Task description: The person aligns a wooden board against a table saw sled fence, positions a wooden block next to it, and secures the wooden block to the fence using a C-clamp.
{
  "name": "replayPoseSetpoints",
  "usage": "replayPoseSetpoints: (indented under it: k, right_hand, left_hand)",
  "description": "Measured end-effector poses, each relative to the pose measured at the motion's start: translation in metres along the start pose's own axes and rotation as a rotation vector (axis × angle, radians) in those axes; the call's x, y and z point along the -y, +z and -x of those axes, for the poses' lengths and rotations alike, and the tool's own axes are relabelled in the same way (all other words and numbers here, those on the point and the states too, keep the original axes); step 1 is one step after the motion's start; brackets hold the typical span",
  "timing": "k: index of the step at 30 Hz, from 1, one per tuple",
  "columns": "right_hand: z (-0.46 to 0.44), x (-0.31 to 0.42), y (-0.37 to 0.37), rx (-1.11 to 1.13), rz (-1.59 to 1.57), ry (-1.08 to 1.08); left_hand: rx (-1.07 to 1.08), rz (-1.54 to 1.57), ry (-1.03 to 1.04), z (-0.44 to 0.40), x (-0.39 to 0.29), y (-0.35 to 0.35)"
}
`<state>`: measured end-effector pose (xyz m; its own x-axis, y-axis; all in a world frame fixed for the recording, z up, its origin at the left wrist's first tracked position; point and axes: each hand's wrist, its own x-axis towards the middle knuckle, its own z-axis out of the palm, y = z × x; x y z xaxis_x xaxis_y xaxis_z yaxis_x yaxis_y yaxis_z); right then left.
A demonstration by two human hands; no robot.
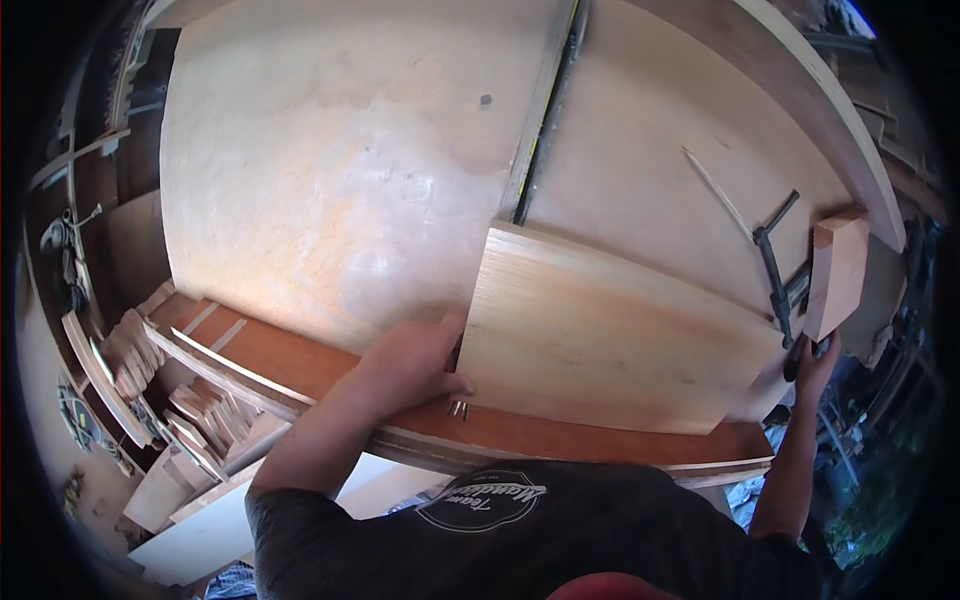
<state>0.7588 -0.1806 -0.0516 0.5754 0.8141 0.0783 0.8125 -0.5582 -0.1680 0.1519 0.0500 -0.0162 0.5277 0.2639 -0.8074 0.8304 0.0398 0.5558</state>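
A pale wooden panel [610, 325] lies flat on the workbench, its near edge over a reddish-brown board [520, 425]. My left hand [425, 360] is at the panel's left edge, fingers curled against it and thumb pointing right. Several small nails [458, 409] lie just below that thumb. My right hand [820, 365] is beyond the panel's right end, fingers closed around something dark, mostly hidden. Directly above it stands a wooden block [840, 270]. A black metal clamp [771, 265] with a bar handle sits to the left of the block.
A thin pointed stick [718, 192] lies near the clamp. The large plywood bench top [330, 170] has a dark rail [547, 115] running away from the panel. Cut wood pieces [205, 420] are stacked at lower left. A raised wooden edge [820, 90] borders the far right.
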Motion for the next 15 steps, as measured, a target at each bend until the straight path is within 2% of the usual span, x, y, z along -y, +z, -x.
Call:
replayPoseSetpoints:
  k: [1, 3, 5, 7, 8, 10, 11, 13, 15]
  right_hand:
    - [0.006, 0.022, -0.006, -0.139, 0.199, -0.175]
    - [0.041, 0.016, -0.014, -0.128, -0.111, 0.139]
    - [0.073, -0.002, -0.028, 0.294, -0.257, 0.390]
    - [0.099, 0.027, -0.026, 0.664, -0.664, 0.564]
    - [0.105, 0.049, -0.024, 0.661, -0.665, 0.563]
    - [0.105, 0.085, -0.017, 0.885, -0.755, 0.518]
    - [0.095, 0.084, -0.016, 0.889, -0.754, 0.517]
    - [0.074, 0.076, -0.020, 1.335, -0.529, 0.506]
    - [0.053, 0.093, -0.015, 1.369, -0.559, 0.457]
  left_hand:
    - [-0.004, 0.008, -0.008, 0.000, 0.001, 0.001]
    - [0.014, -0.013, -0.031, 0.000, 0.000, 0.000]
    - [0.022, -0.035, -0.048, 0.000, -0.004, -0.003]
    - [0.030, -0.060, -0.054, -0.001, -0.004, -0.002]
    - [-0.004, -0.113, -0.027, 0.000, -0.004, 0.000]
    - [-0.033, -0.167, -0.003, 0.000, -0.004, -0.002]
    - [0.001, -0.131, -0.031, -0.001, -0.005, -0.004]
    - [0.047, -0.083, -0.062, -0.001, -0.007, -0.003]
    - [0.055, -0.083, -0.068, -0.002, -0.008, -0.006]
